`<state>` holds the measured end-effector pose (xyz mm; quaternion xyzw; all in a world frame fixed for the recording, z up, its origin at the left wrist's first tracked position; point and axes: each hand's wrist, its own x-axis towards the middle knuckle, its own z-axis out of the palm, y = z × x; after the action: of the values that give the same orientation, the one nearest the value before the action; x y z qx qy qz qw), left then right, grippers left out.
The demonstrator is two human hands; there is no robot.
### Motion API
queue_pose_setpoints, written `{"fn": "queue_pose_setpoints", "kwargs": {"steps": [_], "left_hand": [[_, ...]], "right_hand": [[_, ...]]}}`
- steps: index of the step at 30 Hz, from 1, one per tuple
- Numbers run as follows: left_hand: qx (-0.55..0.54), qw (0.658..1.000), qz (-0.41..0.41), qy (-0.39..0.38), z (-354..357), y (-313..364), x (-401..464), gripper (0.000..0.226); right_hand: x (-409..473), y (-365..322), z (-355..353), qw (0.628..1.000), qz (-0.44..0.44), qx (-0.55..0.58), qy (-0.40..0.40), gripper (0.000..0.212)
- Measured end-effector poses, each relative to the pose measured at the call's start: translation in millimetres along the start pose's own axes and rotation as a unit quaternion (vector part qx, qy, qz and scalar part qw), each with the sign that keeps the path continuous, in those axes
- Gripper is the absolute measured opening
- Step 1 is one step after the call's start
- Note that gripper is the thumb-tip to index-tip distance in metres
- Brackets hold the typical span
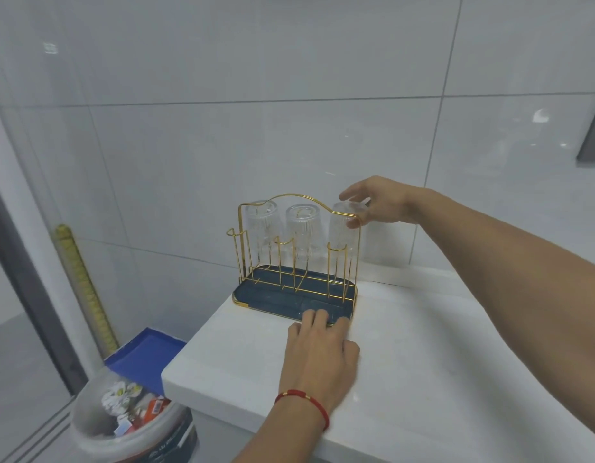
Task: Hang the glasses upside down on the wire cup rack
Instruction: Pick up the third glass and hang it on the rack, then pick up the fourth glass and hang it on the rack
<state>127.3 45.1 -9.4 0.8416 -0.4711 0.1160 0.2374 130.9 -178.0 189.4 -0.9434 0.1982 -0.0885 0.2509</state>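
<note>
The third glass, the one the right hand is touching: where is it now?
In the head view, the third glass sits upside down at the right end of the wire cup rack's back row, beside the middle glass, with the right hand on its top.

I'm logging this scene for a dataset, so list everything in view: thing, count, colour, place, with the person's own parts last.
glasses: three, clear ribbed, upside down on the rack's back row.
wire cup rack: one, gold, at the counter's far left corner.
drip tray: one, dark blue with gold edge, under the rack.
counter: one, white, lower right.
tiled wall: white-grey, behind the rack.
bin: one, translucent, holding rubbish, on the floor lower left.
blue board: one, behind the bin.
yellow strip: one, leaning at the left wall.
bracelet: one, red, on the left wrist.
left hand: fingers resting on the tray's front edge.
right hand: gripping the rightmost glass.
</note>
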Motion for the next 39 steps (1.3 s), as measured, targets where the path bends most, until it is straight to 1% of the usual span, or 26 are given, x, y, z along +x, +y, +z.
{"fn": "queue_pose_setpoints", "kwargs": {"steps": [2,5,7,10,12,15,17,19,22,25,27,28,29,31,33,35,36,37,39], "left_hand": [[-0.003,1.0,-0.001,0.0,0.6,-0.7,-0.2,0.035],[-0.003,1.0,-0.003,-0.003,0.7,-0.7,0.0,0.036],[-0.003,1.0,-0.004,-0.004,0.7,-0.5,0.6,0.037],[-0.005,1.0,-0.003,0.0,-0.5,-0.3,-0.2,0.036],[-0.006,1.0,-0.005,0.003,-1.4,-0.5,0.3,0.036],[-0.009,1.0,-0.006,0.004,-3.1,0.5,-0.2,0.039],[-0.016,1.0,-0.004,0.007,-4.6,0.6,-0.2,0.039],[-0.019,1.0,-0.001,0.015,-6.2,1.5,-0.7,0.036],[-0.01,1.0,0.009,0.025,-10.5,5.8,-2.1,0.029],[-0.004,0.999,0.032,0.031,-12.8,10.0,-4.7,0.028],[-0.008,0.998,0.05,0.039,-11.9,20.1,-6.8,0.028],[-0.026,0.998,0.042,0.045,-11.0,30.2,-7.4,0.029],[-0.052,0.997,0.035,0.05,-9.7,45.3,-6.7,0.029],[-0.106,0.992,0.053,0.045,-2.1,87.3,-5.4,0.031],[-0.145,0.984,0.094,0.027,8.6,134.6,-5.6,0.033],[-0.171,0.976,0.133,0.01,20.8,176.5,-5.9,0.034],[-0.174,0.973,0.15,0.0,27.8,193.4,-5.1,0.035],[-0.169,0.972,0.165,-0.011,34.6,208.2,-3.2,0.036],[-0.149,0.971,0.185,-0.028,47.1,229.0,1.7,0.038]], "right_hand": [[1.3,4.3,4.6,1.0,0.0,0.002,-0.004,0.074],[2.5,10.5,10.0,1.0,-0.011,0.015,0.011,0.067],[2.9,12.5,11.5,1.0,-0.016,0.023,0.014,0.07],[-2.6,16.4,11.3,0.999,-0.011,0.024,0.019,0.079],[-13.8,21.1,8.8,0.998,-0.018,0.035,0.056,0.074],[-48.6,34.5,12.6,0.985,-0.036,0.057,0.161,0.05],[-83.3,48.1,24.9,0.973,-0.042,0.049,0.22,0.042],[-124.7,64.3,44.3,0.97,-0.041,0.041,0.236,0.038],[-192.0,91.1,76.3,0.972,0.0,0.041,0.233,0.037],[-252.7,114.7,102.0,0.96,0.064,0.064,0.264,0.039],[-280.6,126.7,112.7,0.953,0.095,0.053,0.282,0.039],[-290.0,132.1,115.4,0.95,0.106,0.044,0.289,0.039],[-296.7,137.3,115.2,0.943,0.119,0.044,0.306,0.039],[-306.8,147.0,105.9,0.911,0.162,0.068,0.373,0.04],[-313.5,156.4,89.4,0.858,0.221,0.1,0.452,0.046],[-322.1,168.5,70.7,0.805,0.273,0.128,0.51,0.053],[-326.0,175.2,62.5,0.79,0.291,0.133,0.522,0.057],[-328.6,182.0,55.3,0.784,0.303,0.138,0.524,0.062],[-328.0,194.2,44.4,0.783,0.319,0.157,0.51,0.072]]}}
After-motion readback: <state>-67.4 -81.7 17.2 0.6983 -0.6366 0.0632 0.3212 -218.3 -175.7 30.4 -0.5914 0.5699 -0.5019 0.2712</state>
